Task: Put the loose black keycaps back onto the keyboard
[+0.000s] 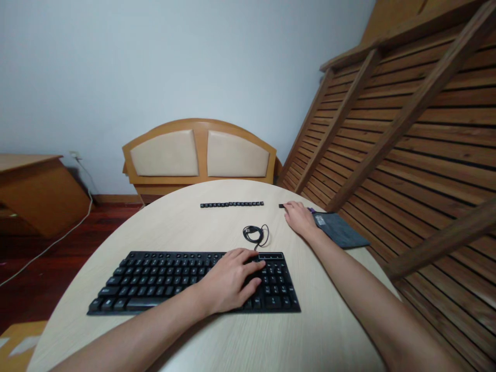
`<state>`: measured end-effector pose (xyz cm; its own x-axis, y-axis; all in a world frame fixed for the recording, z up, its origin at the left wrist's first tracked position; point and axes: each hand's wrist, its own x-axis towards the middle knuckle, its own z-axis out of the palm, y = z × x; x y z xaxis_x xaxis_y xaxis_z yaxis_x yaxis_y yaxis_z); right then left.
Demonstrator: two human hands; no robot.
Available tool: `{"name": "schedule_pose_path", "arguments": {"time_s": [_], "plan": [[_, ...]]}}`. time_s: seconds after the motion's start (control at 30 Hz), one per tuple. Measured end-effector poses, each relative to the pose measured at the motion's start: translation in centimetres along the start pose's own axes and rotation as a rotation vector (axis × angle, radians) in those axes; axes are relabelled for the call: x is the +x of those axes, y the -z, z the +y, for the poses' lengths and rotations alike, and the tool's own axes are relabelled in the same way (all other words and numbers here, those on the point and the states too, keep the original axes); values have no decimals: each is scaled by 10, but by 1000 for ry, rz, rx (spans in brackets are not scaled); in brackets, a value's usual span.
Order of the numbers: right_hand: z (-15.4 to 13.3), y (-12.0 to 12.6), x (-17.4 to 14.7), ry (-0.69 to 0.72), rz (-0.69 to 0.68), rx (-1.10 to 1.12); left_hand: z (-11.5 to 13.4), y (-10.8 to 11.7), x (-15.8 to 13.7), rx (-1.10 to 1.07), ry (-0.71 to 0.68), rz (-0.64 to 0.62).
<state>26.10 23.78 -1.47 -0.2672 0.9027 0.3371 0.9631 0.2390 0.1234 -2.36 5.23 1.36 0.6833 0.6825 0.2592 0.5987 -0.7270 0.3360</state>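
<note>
A black keyboard (163,281) lies across the near part of the table. My left hand (232,279) rests over its right side, beside the number pad, fingers spread and holding nothing. At the far right of the table, my right hand (300,217) has its fingers closed at a small black keycap-like piece (281,206); the fingers hide part of it. To the left of that hand runs a straight row of loose black keycaps (232,204). The keyboard's coiled cable (253,235) lies behind the keyboard, between the hands.
A dark grey cloth pouch (341,230) lies by my right forearm at the edge of the round pale table (174,222). Wooden slats (406,129) lean along the right. Behind the table stands a padded headboard (201,150). A wooden desk (34,191) is at left.
</note>
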Motion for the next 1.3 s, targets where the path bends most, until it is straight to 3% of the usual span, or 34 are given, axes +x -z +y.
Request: {"name": "schedule_pose_path", "arguments": {"time_s": [0.27,0.5,0.77,1.03,1.13,1.3], "plan": [[3,-13,30,37,48,-65,-4,-3,0,-4,-12,18],[-2,-11,28,142,62,-72,-4,-2,0,-10,-7,17],[-12,7,-10,244,127,21,-3,-1,2,-17,-14,19],[-30,51,-62,297,346,422,-5,-5,1,15,-12,27],[-39,64,-82,323,300,532,-4,-7,0,21,-24,40],[-49,77,-101,389,94,666,-5,-8,-2,10,-34,56]]}}
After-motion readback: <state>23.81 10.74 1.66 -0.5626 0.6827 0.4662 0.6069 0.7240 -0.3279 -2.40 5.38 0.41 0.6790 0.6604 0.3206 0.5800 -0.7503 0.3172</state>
